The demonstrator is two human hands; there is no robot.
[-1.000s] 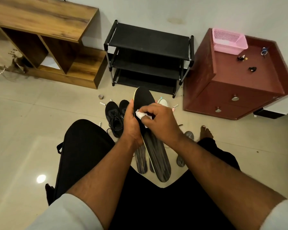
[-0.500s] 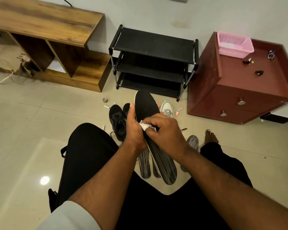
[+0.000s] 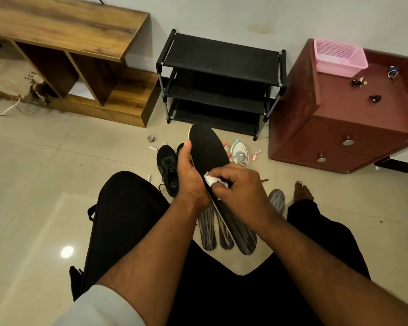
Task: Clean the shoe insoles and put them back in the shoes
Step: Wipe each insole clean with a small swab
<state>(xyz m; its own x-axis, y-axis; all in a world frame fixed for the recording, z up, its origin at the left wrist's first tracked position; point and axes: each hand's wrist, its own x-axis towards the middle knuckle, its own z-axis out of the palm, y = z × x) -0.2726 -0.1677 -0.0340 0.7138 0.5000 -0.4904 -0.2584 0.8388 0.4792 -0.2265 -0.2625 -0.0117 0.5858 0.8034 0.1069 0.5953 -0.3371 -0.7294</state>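
A long black insole (image 3: 206,149) is held up over my lap, toe end pointing away. My left hand (image 3: 190,177) grips its left edge, thumb along the rim. My right hand (image 3: 240,189) pinches a small white wipe (image 3: 210,180) and presses it on the insole's middle. On the floor beyond lie a black shoe (image 3: 167,165) and a white and grey shoe (image 3: 239,152). Grey streaked insoles (image 3: 207,234) lie on the floor between my legs, and another one (image 3: 277,198) sits near my right foot.
A black shoe rack (image 3: 222,64) stands against the wall, a wooden shelf unit (image 3: 80,31) to its left and a red-brown cabinet (image 3: 353,128) with a pink basket (image 3: 339,56) to its right. Small bottles (image 3: 256,154) and a tape roll (image 3: 150,138) lie on the tile floor.
My right hand with the wipe has slid a little down the insole toward me. The camera has tipped, shifting the whole scene slightly lower in view.
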